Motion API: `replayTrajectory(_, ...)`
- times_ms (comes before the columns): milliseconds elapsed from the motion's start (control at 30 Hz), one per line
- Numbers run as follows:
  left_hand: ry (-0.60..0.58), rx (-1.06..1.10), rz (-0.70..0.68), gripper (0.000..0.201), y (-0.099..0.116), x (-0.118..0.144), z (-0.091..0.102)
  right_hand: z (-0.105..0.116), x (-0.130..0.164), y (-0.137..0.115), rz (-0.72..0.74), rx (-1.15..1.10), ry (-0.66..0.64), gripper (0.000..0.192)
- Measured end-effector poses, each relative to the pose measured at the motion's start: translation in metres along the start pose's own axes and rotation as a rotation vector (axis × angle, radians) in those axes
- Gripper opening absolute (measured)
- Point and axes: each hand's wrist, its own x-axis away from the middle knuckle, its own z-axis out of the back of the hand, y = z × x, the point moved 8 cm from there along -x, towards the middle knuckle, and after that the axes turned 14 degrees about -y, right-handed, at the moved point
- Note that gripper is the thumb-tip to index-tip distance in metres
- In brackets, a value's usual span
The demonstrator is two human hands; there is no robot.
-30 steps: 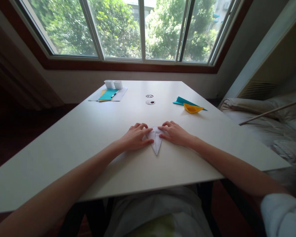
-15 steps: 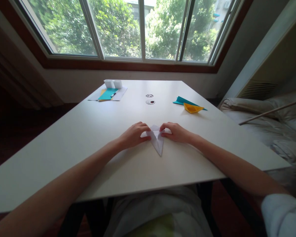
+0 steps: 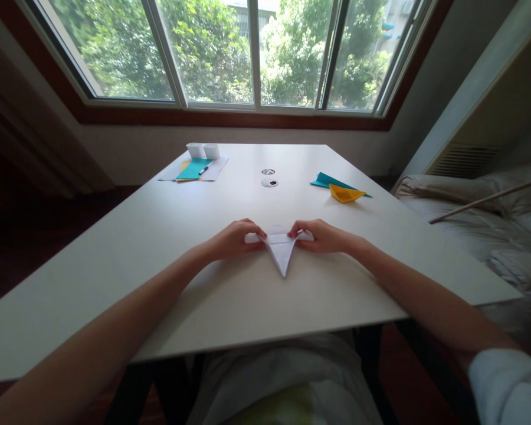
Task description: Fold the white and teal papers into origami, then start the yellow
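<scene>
The folded white paper lies mid-table, its point aimed back toward the person — long axis running near to far. Left hand and right hand pinch its far corners — equally close.

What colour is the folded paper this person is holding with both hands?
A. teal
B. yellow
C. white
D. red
C: the folded paper pinched between the left hand and the right hand is white, its tip pointing toward the person; the teal paper and the yellow folded paper lie untouched farther off on the table.
</scene>
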Motion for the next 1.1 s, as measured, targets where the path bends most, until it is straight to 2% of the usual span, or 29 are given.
replayTrajectory(300, -0.016, 0.012, -0.006, 0.016, 0.004, 0.000, 0.000, 0.000, 0.000, -0.002, 0.012, 0.014, -0.025, 0.017)
replayTrajectory(500, -0.076, 0.010, -0.057, 0.026, 0.014, 0.002, 0.001, -0.002, 0.002, -0.008, 0.051, 0.013, -0.091, 0.023)
replayTrajectory(700, -0.088, -0.058, -0.021, 0.029, 0.016, 0.002, 0.000, -0.003, 0.002, -0.009, 0.036, 0.067, -0.101, 0.023)
replayTrajectory(900, -0.111, -0.100, -0.025, 0.044, 0.020, 0.003, 0.000, -0.002, 0.002, -0.011, 0.053, 0.078, -0.104, 0.042)
replayTrajectory(1100, -0.109, -0.139, -0.030, 0.039, 0.022, 0.003, 0.000, -0.003, 0.003, -0.014, 0.075, 0.094, -0.125, 0.047)
